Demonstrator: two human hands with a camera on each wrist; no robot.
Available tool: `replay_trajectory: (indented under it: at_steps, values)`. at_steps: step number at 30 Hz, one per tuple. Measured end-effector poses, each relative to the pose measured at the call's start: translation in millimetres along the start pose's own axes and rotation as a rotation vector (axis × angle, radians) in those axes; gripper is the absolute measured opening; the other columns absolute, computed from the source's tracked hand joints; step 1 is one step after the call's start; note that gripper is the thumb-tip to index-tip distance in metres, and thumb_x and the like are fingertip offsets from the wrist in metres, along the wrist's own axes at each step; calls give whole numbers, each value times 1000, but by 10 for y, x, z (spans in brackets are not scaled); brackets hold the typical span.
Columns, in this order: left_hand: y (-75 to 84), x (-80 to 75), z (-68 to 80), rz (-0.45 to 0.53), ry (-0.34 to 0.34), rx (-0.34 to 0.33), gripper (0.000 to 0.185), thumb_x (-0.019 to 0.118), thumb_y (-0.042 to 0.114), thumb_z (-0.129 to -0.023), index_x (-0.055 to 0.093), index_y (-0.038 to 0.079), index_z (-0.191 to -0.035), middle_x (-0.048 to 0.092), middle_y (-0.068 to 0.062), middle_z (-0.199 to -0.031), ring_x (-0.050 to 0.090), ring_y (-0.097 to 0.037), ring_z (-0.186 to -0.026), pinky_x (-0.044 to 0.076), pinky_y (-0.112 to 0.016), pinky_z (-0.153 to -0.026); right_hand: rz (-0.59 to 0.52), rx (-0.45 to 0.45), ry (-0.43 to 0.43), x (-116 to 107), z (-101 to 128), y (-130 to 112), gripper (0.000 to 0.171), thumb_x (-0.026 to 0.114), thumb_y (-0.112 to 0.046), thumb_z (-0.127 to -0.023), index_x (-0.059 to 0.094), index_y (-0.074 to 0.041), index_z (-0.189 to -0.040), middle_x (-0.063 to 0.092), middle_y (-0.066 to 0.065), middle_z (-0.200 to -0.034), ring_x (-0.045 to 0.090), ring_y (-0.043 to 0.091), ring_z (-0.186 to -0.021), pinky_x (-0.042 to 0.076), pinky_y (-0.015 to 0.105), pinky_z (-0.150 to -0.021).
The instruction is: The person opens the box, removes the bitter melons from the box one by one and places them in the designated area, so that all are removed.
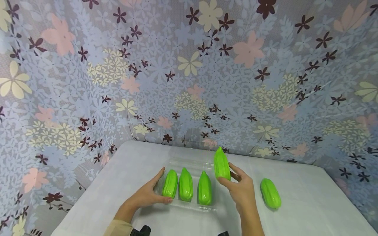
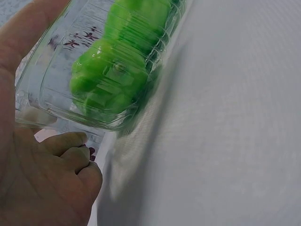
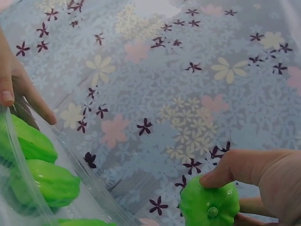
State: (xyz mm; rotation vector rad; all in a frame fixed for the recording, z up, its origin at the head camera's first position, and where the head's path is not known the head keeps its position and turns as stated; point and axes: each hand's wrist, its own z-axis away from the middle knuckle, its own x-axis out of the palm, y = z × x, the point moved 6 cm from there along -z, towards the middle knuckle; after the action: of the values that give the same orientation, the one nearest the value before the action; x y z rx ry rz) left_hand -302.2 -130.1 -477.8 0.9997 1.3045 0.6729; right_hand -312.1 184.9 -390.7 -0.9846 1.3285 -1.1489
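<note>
My right hand [image 1: 243, 190] pinches a glossy green ridged gourd-like vegetable [image 1: 221, 164] between thumb and fingers, its pointed tip upward in the head view. It is raised at the right end of a clear plastic tray [image 1: 193, 205]. In the right wrist view its round end with a small nub [image 3: 212, 212] faces the camera. Three similar green gourds [image 1: 186, 185] lie side by side in the tray. My left hand [image 1: 147, 193] grips the tray's left end, thumb at the near rim and a finger along the far side. Through the tray wall, green gourds [image 2: 110, 77] show in the left wrist view.
Another green gourd [image 1: 270, 194] lies on the white-covered table [image 1: 307, 203], right of my right hand. A wall with flowered paper [image 1: 189, 82] rises behind the table's back edge.
</note>
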Motion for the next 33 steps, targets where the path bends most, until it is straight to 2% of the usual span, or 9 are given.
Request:
replay_trajectory:
  at_steps: [6, 14, 23, 27, 30, 33]
  values:
    - [-7, 5, 1, -3, -2, 0, 119, 91, 37, -73, 14, 26, -163, 16, -8, -167, 13, -39, -150, 16, -65, -116, 16, 11, 22, -98, -27, 38, 77, 81, -8, -84, 45, -9, -152, 40, 28, -150, 46, 44, -131, 44, 57, -104]
    - [-4, 3, -2, -7, 2, -5, 120, 92, 37, -73, 14, 24, -164, 15, -8, -167, 13, -39, -151, 16, -64, -117, 2, 38, 26, -206, -75, 116, 78, 79, -8, -85, 42, -8, -154, 38, 30, -150, 49, 43, -126, 42, 57, -106]
    - [-20, 1, -3, -21, 5, -15, 121, 91, 38, -73, 14, 21, -164, 15, -8, -167, 12, -38, -151, 15, -64, -117, -16, 60, 38, -344, -117, 176, 78, 76, -1, -85, 40, -5, -154, 38, 32, -150, 43, 45, -133, 41, 56, -108]
    - [-39, 0, -6, -24, 10, -19, 121, 91, 39, -72, 14, 21, -164, 15, -8, -167, 12, -38, -151, 14, -64, -117, 1, 65, 47, -409, -140, 219, 77, 76, -2, -86, 40, -3, -153, 40, 34, -148, 46, 45, -131, 49, 47, -102]
    - [-47, 3, -7, -22, 8, -18, 122, 91, 39, -72, 13, 21, -164, 14, -7, -167, 11, -37, -151, 13, -64, -117, 8, 83, 53, -462, -155, 271, 77, 75, -3, -86, 38, -1, -154, 40, 35, -146, 49, 45, -129, 56, 34, -92]
    - [-39, 4, -5, -20, 7, -16, 122, 91, 39, -72, 13, 21, -164, 14, -7, -167, 11, -37, -151, 13, -64, -117, 16, 99, 61, -521, -169, 323, 78, 75, -3, -87, 37, 0, -154, 41, 35, -146, 50, 46, -128, 58, 27, -83]
